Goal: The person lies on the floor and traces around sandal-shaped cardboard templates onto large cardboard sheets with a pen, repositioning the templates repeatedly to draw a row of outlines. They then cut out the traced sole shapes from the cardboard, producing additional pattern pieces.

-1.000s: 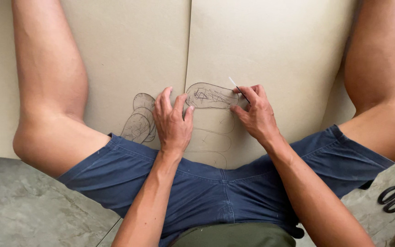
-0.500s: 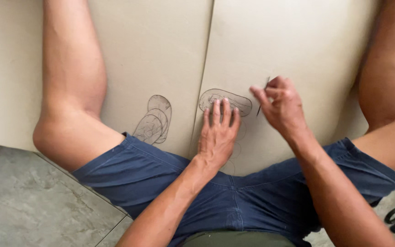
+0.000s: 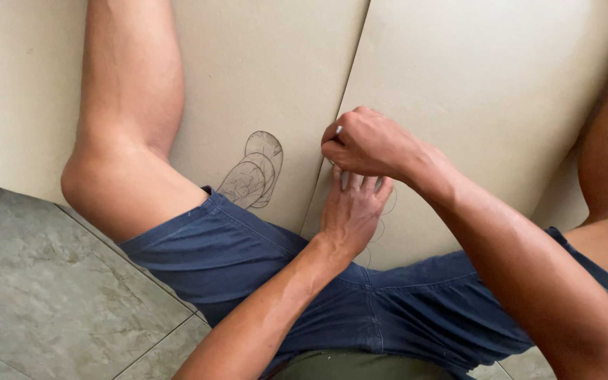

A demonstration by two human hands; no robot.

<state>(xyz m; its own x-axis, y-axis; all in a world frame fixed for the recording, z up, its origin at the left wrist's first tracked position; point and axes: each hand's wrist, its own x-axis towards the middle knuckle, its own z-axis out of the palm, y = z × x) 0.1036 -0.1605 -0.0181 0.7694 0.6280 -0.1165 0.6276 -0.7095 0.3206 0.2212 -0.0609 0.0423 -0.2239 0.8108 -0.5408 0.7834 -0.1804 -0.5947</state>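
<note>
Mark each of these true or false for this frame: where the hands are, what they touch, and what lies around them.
1. The left hand lies flat on the beige sheet. True.
2. The right hand is open, palm up. False: it is closed in a fist around a small pale tool, just above the left hand's fingers.
3. Overlapping pencil outlines show on the sheet left of the seam. True.
4. Scissors lie on the sheet between the hands. False: no scissors are in view.
5. The person wears blue shorts. True.
6. The floor is wooden planks. False: it is grey tile.
</note>
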